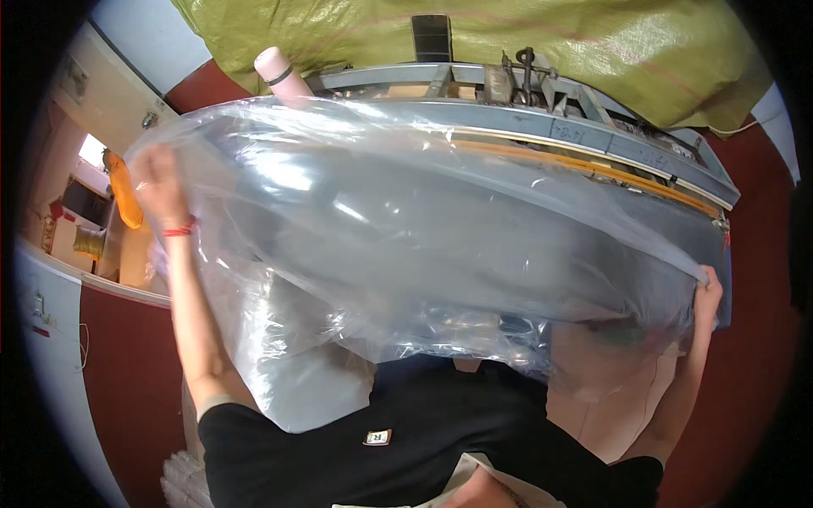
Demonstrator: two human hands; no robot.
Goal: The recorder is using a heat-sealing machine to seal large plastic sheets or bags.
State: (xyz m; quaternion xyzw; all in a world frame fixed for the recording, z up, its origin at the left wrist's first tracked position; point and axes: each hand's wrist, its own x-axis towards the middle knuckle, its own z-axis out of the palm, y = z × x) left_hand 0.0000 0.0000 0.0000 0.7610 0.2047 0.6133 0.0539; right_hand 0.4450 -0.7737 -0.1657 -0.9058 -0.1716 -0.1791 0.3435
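Note:
A large clear plastic sheet [406, 229] spreads wide in front of me, stretched between my two hands over a grey table surface. At its right end my right hand [708, 296] pinches the sheet's edge, fingers closed. My left hand [161, 190], with a red band at the wrist, is raised at the far left end. Film gathers around it and blurs the fingers, which seem closed on the plastic. Loose folds of the sheet hang down toward my body, and shiny creases run along its left side.
Behind the sheet runs a metal frame [576, 131] with an orange strip [593, 165] along it. A pink bottle [284, 74] stands at the back left, near a yellow-green woven cover [584, 51]. A dark phone-like slab [431, 39] lies on the cover. Left is a doorway with an orange object [124, 190].

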